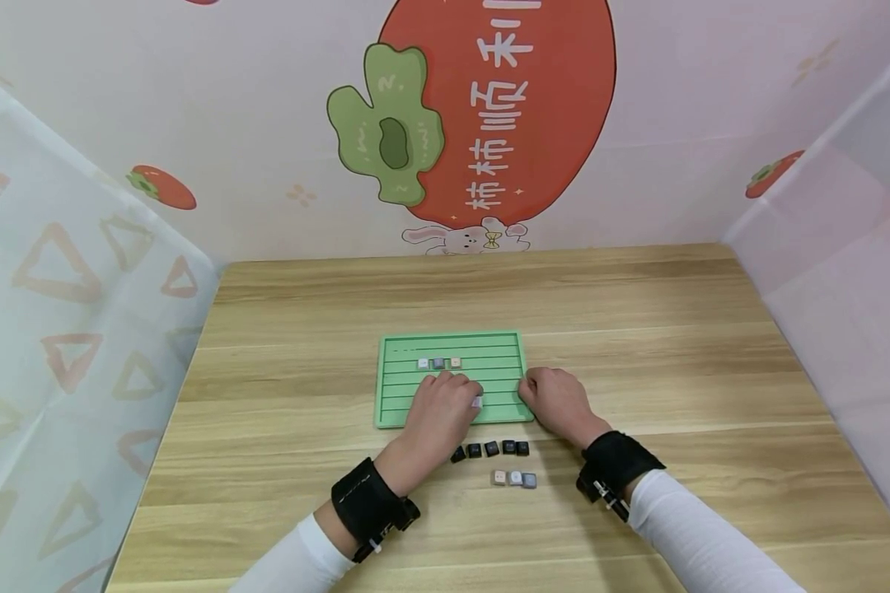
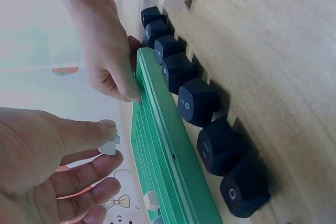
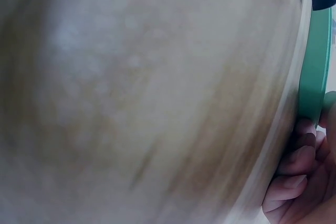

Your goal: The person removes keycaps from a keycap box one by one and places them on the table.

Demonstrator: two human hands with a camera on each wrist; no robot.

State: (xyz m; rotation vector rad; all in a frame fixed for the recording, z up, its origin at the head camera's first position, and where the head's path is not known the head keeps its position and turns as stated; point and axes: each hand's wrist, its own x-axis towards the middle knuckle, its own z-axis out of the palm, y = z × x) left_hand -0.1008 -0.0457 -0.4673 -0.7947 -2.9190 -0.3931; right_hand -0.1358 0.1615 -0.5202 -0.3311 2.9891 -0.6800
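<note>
Over the front part of the green ridged tray (image 1: 504,362), my left hand (image 1: 441,412) pinches a white keycap (image 2: 108,146) between thumb and index finger, its other fingers loosely bent. My right hand (image 1: 559,403) grips the tray's right edge, thumb on the rim and fingers curled at the outer side. A white keycap (image 1: 423,363), a grey keycap (image 1: 438,363) and a beige keycap (image 1: 456,362) sit side by side on one ridge of the tray. In the left wrist view, the held keycap is raised beside the tray.
Several black keycaps (image 1: 492,448) lie in a row on the wooden table (image 1: 282,461) just in front of the tray. Nearer to me are a beige keycap (image 1: 499,477), a white keycap (image 1: 515,478) and a grey keycap (image 1: 530,480). Printed sheets surround the table's back and sides.
</note>
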